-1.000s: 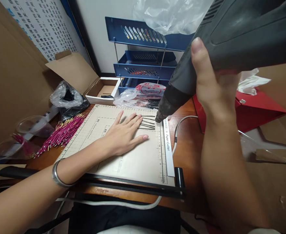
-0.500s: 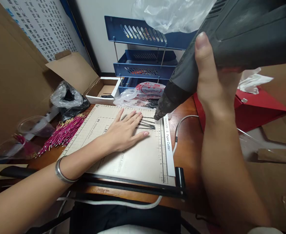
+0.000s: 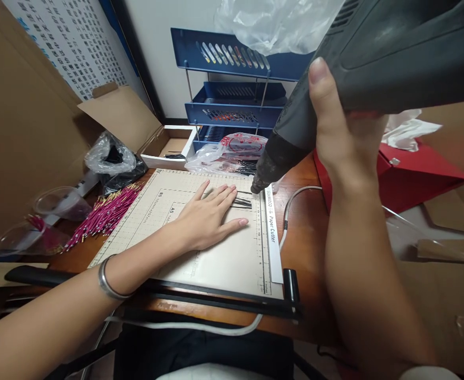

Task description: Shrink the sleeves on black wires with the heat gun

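Observation:
My left hand lies flat, fingers spread, over several thin black strands on the cream board of a paper cutter. The strands' right ends stick out past my fingertips; their other ends are hidden under the hand. A silver bangle circles my left wrist. My right hand is wrapped round a dark grey heat gun, thumb along its side. The gun's black nozzle points down and left, close to the strand ends near the board's right edge.
Left of the cutter lies a pile of magenta leads beside clear plastic cups. Behind are an open box, a plastic bag and a blue tiered rack. A white cable and a red tissue box sit right.
My left hand has slid slightly right over the strands, so less of them shows. The heat gun has shifted a little left, its nozzle still near the strand ends.

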Tool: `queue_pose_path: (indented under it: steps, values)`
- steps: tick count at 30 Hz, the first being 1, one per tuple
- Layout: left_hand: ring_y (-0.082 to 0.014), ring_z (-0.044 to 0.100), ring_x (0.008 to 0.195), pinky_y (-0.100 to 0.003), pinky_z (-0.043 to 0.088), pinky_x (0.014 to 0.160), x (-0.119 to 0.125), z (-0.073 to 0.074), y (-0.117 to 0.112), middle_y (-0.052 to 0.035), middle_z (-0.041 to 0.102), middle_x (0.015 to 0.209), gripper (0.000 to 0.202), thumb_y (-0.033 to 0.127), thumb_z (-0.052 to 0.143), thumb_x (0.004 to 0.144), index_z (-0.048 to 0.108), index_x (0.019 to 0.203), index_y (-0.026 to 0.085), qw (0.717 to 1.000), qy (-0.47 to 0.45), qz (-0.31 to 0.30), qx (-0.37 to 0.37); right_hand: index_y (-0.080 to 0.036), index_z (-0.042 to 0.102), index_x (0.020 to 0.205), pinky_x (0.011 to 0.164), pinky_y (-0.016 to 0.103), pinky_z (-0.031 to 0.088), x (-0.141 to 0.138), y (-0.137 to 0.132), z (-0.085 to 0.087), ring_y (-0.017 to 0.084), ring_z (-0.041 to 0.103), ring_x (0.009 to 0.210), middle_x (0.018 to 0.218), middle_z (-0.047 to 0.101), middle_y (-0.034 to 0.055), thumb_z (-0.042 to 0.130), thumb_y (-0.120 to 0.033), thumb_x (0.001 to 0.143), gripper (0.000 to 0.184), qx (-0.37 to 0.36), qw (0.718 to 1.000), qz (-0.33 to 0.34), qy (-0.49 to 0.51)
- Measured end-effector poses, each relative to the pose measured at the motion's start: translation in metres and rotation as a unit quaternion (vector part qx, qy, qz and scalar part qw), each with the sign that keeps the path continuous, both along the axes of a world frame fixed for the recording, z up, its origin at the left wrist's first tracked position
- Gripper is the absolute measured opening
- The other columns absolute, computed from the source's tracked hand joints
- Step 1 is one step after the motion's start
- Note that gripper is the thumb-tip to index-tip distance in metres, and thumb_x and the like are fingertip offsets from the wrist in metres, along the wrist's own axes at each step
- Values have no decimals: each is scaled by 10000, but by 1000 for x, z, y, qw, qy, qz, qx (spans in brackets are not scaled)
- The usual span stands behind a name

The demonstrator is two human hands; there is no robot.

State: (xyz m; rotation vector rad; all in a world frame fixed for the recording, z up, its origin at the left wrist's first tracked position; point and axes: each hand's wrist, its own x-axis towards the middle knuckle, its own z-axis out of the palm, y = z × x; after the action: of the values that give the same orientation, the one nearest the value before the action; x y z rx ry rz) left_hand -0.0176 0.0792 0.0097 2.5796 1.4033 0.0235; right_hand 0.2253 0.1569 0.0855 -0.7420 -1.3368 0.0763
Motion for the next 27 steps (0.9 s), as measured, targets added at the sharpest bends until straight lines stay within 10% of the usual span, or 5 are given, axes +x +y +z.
queue_pose_path:
  steps: [10, 27]
  values:
    - [-286, 213, 1726, -506, -27, 1419, -9, 1, -18, -128, 208, 1830, 1030, 826, 94, 1065, 251, 1764, 86, 1000, 4, 20, 17, -216, 797, 1257, 1291, 446, 482, 1, -2, 5, 267, 694, 1407, 1360, 781, 14, 783, -756, 787, 715, -40, 999, -6, 27]
    - [-274, 173, 1735, -515, -74, 1415, -9, 7, -20, -120, 155, 1839, 995, 793, 81, 1084, 189, 1773, 84, 1000, 6, 18, 2, -220, 793, 1223, 1313, 473, 455, -3, -6, 3, 278, 659, 1447, 1370, 767, 20, 803, -687, 838, 606, -41, 999, 19, 11]
